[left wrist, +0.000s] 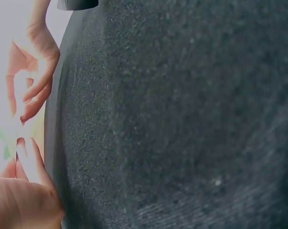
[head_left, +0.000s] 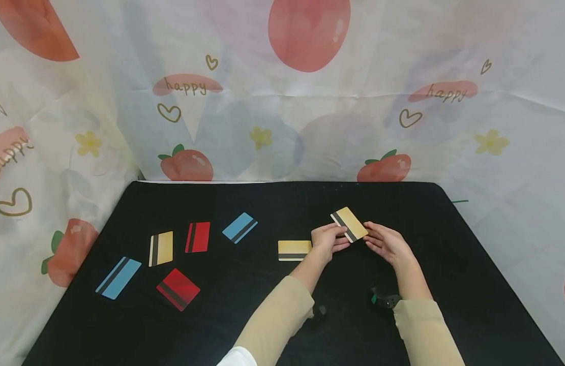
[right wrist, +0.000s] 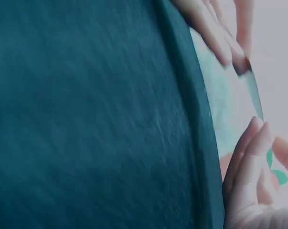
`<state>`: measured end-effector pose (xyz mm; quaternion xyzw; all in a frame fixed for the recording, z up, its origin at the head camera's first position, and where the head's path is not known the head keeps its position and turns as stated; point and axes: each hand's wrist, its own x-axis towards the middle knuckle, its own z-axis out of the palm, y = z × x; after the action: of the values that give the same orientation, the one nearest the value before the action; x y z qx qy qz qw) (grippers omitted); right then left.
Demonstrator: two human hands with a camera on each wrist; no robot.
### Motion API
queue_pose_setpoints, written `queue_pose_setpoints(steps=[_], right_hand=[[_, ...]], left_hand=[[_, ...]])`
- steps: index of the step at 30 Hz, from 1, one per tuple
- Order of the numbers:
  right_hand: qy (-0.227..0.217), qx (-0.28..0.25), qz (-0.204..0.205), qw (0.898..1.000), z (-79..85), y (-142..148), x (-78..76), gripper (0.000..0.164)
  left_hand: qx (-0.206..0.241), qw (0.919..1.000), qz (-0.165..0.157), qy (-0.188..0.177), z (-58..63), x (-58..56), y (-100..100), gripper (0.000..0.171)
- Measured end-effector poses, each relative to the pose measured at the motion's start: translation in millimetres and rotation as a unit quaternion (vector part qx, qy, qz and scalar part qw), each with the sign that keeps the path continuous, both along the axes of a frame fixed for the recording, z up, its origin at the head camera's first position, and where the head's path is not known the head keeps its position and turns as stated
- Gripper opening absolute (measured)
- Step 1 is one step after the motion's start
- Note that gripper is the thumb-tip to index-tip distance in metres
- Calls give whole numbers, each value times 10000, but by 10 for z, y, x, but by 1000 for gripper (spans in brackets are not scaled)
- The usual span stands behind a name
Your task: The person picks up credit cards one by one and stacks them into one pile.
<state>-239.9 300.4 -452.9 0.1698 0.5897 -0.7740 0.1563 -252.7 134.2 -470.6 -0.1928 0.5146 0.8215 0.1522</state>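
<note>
My left hand [head_left: 326, 240] pinches a yellow magnetic-stripe card [head_left: 352, 222] by its lower left side, holding it raised and tilted above the black table. At the card's right edge is my right hand [head_left: 389, 243], its fingertips close against the corner. The right wrist view shows the card [right wrist: 254, 93] nearly edge-on between both hands, with the right thumb [right wrist: 283, 148] standing apart from the other fingers. Another yellow card [head_left: 294, 250] lies flat beside my left wrist, which overlaps its right end. In the left wrist view both hands meet at the left edge, overexposed.
On the left half of the black table [head_left: 245, 315] lie a blue card [head_left: 118, 278], a yellow card [head_left: 161, 248], two red cards [head_left: 198, 237] [head_left: 178, 290] and another blue card [head_left: 240, 227], spread apart. A fruit-print curtain [head_left: 328, 132] hangs behind and at the sides.
</note>
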Motion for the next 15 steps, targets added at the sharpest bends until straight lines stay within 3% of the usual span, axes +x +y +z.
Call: queue_pose_setpoints(steps=[7, 15], right_hand=[[-377, -575, -805, 9944, 5, -188, 77, 16], [-458, -500, -1305, 9891, 8, -303, 110, 20]], left_hand=[[71, 9992, 405, -24, 7, 13, -1, 24], [196, 9984, 514, -89, -2, 35, -1, 25]])
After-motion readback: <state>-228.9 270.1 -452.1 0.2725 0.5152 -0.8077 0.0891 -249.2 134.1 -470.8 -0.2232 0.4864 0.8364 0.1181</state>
